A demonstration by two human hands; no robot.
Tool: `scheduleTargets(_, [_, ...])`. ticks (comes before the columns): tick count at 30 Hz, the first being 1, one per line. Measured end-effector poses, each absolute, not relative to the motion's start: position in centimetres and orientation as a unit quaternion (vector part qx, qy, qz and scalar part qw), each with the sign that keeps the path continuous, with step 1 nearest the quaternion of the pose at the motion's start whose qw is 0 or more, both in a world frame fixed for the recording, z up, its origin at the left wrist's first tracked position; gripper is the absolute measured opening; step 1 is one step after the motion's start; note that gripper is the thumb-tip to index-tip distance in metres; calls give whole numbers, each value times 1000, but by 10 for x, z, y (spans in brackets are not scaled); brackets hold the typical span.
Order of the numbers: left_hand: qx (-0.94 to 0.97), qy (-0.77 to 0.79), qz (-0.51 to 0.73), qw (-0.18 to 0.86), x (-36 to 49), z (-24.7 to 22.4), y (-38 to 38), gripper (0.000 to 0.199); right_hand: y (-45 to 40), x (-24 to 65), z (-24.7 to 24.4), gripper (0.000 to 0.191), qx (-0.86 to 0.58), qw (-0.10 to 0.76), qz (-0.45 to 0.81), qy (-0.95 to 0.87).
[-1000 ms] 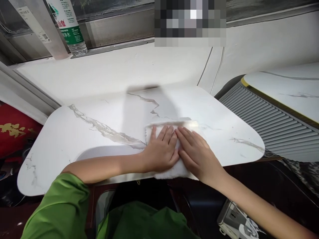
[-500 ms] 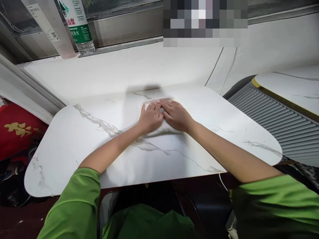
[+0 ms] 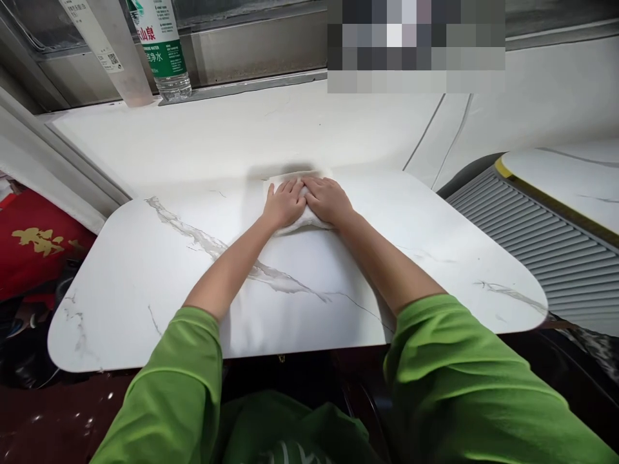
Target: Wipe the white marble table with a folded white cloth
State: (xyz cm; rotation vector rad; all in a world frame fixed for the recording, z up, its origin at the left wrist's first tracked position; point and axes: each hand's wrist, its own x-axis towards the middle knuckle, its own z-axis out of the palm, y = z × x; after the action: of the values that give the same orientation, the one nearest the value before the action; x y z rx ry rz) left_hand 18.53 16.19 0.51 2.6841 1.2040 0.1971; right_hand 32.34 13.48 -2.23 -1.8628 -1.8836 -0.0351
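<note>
A folded white cloth (image 3: 309, 222) lies on the white marbled tabletop (image 3: 193, 335) by its far edge. My left hand (image 3: 285, 205) rests flat on the cloth's left part, fingers stretched forward and thumb toward the right. Beside it, my right hand (image 3: 329, 201) presses on the right part, its fingers extended too. The two hands touch or nearly touch at the thumbs and fingertips. Most of the cloth's middle is covered by them.
A clear water bottle (image 3: 173, 87) with a green label and a frosted plastic container (image 3: 133, 84) stand on the window ledge. At the left is a red bag (image 3: 33, 245) with gold marks. A grey ribbed panel (image 3: 546, 238) adjoins another tabletop (image 3: 570, 167) at the right.
Both hands have slid the cloth away from me and slightly to the left, toward the table's far edge. My arms reach further forward over the table.
</note>
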Motion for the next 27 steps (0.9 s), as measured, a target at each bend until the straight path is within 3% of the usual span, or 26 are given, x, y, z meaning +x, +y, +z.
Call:
scheduleTargets(9, [929,356,54,82,116,9,72,53,27,259,-17,55,-702,233,14,-672])
scheduleTargets(16, [941,330,59,47,58,11,3,56,-44,208,-15,56,-641,214,-19,-736])
scheduleTargets(22, [936,342,59,55,56,8,9,57,-33,207,-15,58,-633,203,-6,-747])
scheduleTargets(27, [927,364,62,68,69,7,72,55,34,215,-12,56,-648,199,15,-735])
